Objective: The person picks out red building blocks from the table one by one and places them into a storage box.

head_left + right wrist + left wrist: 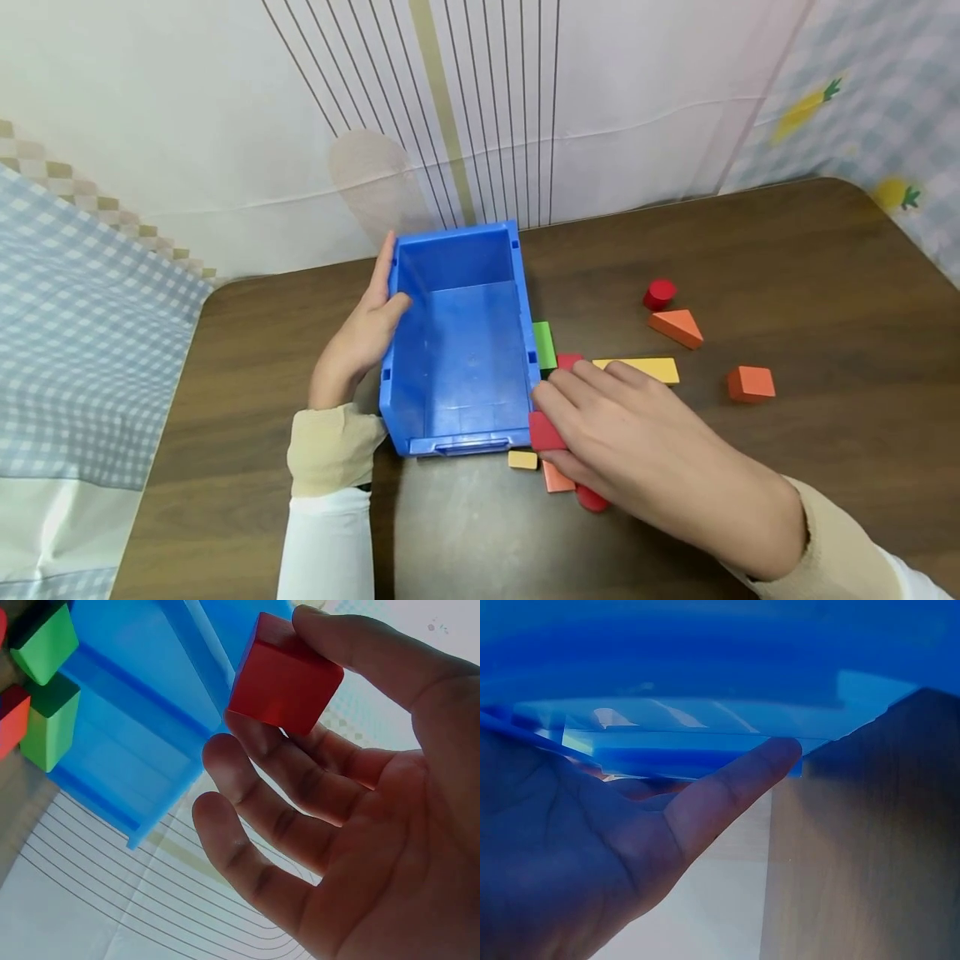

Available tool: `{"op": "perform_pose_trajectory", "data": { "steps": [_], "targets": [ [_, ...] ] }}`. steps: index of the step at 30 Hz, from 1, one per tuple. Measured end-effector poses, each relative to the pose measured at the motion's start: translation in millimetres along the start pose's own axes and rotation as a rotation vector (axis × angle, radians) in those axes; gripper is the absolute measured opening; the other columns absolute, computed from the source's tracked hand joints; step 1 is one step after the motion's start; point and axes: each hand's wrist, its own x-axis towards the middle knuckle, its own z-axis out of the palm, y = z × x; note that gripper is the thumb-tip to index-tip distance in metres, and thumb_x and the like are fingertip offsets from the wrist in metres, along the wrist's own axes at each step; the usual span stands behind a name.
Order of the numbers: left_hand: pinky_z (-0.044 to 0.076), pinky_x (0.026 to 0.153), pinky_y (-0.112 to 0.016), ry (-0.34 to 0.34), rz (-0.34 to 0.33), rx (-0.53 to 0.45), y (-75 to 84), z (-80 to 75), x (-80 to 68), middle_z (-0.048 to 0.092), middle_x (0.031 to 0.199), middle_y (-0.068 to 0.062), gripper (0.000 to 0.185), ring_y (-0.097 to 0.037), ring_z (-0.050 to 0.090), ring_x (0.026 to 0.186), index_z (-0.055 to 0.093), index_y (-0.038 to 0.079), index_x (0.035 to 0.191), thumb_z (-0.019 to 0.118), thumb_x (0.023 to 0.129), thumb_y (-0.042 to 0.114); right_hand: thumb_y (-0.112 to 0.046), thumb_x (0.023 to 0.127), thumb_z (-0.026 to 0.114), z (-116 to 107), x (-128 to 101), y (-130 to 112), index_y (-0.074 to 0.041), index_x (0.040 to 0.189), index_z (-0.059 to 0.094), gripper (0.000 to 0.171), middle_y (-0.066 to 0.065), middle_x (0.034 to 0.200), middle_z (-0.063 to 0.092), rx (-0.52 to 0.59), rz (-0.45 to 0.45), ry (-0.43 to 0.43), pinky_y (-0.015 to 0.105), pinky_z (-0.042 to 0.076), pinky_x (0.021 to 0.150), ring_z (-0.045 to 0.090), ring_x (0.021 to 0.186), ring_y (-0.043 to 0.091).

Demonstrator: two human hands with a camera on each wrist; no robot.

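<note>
A blue bin (457, 350) stands open-topped and empty on the brown table (750, 250). My left hand (375, 312) grips the bin's left wall, thumb over the rim; in the left wrist view the thumb (735, 787) lies against the blue bin (705, 675). Just off the bin's near right corner, my right hand (551, 408) pinches a red cube (545, 432). The right wrist view shows that red cube (283, 681) held between thumb and fingers (255, 772), beside the bin (135, 727).
By the bin's right wall lie a green block (543, 344), a red block (568, 361) and a yellow plank (641, 368). Further right are a red cylinder (659, 293), an orange wedge (677, 327) and an orange cube (750, 384). A small yellow block (522, 459) and an orange block (557, 479) lie under my right hand.
</note>
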Motion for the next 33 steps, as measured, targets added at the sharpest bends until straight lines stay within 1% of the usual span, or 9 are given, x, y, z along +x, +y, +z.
{"op": "perform_pose_trajectory", "data": {
  "steps": [5, 10, 15, 19, 26, 29, 33],
  "targets": [
    [0.012, 0.128, -0.059, -0.015, -0.004, -0.015, -2.9, -2.5, -4.1, -0.009, 0.177, 0.007, 0.086, -0.025, 0.0, 0.163, -0.013, 0.037, 0.168, 0.035, 0.103, 0.01, -0.033, 0.086, 0.082, -2, 8, -1, -0.013, 0.089, 0.052, 0.037, -0.003, 0.074, 0.042, -0.005, -0.026, -0.03, 0.027, 0.031, 0.061, 0.041, 0.071, 0.013],
    [0.011, 0.127, -0.06, -0.025, -0.002, -0.029, -4.8, -6.9, -8.5, -0.011, 0.177, 0.007, 0.087, -0.025, -0.001, 0.163, -0.014, 0.036, 0.168, 0.034, 0.102, 0.008, -0.035, 0.086, 0.082, -2, 14, -2, -0.012, 0.087, 0.051, 0.038, -0.003, 0.072, 0.042, -0.007, -0.033, -0.001, 0.027, 0.026, 0.06, 0.038, 0.067, 0.013],
    [0.01, 0.128, -0.059, -0.026, 0.01, -0.03, -3.8, -8.4, -6.8, -0.011, 0.177, 0.007, 0.087, -0.024, -0.002, 0.163, -0.015, 0.035, 0.168, 0.035, 0.102, 0.008, -0.034, 0.085, 0.083, -2, 15, 1, -0.011, 0.086, 0.052, 0.039, -0.002, 0.072, 0.043, -0.011, -0.036, 0.025, 0.027, 0.026, 0.059, 0.04, 0.065, 0.013],
    [0.01, 0.128, -0.058, -0.04, 0.011, -0.03, -2.1, -6.5, -2.9, -0.012, 0.176, 0.008, 0.087, -0.023, -0.003, 0.163, -0.015, 0.036, 0.167, 0.035, 0.102, 0.008, -0.035, 0.084, 0.084, -3, 13, 3, -0.011, 0.086, 0.052, 0.04, -0.002, 0.072, 0.042, -0.009, -0.038, 0.025, 0.027, 0.029, 0.059, 0.041, 0.066, 0.013],
    [0.009, 0.128, -0.058, -0.041, 0.014, -0.026, 1.8, -3.1, -0.3, -0.011, 0.176, 0.008, 0.087, -0.023, -0.003, 0.163, -0.015, 0.035, 0.168, 0.034, 0.102, 0.007, -0.038, 0.086, 0.084, -5, 11, 5, -0.012, 0.09, 0.056, 0.039, -0.004, 0.075, 0.046, 0.018, -0.029, -0.018, 0.027, 0.035, 0.062, 0.046, 0.07, 0.013],
    [0.009, 0.128, -0.058, -0.045, 0.012, -0.026, 0.8, -2.4, -1.4, -0.012, 0.176, 0.009, 0.086, -0.023, -0.003, 0.163, -0.015, 0.035, 0.168, 0.034, 0.102, 0.007, -0.039, 0.087, 0.083, -2, 11, 4, -0.012, 0.091, 0.056, 0.039, -0.003, 0.077, 0.047, 0.029, -0.036, -0.015, 0.028, 0.037, 0.063, 0.048, 0.072, 0.013],
    [0.01, 0.128, -0.06, -0.041, 0.013, -0.022, -0.7, -2.7, -2.3, -0.012, 0.176, 0.009, 0.086, -0.024, -0.003, 0.163, -0.014, 0.035, 0.168, 0.034, 0.102, 0.008, -0.039, 0.088, 0.083, 4, 12, 4, -0.012, 0.091, 0.056, 0.038, -0.003, 0.081, 0.051, 0.04, -0.058, 0.01, 0.029, 0.041, 0.066, 0.05, 0.076, 0.013]
  ]
}}
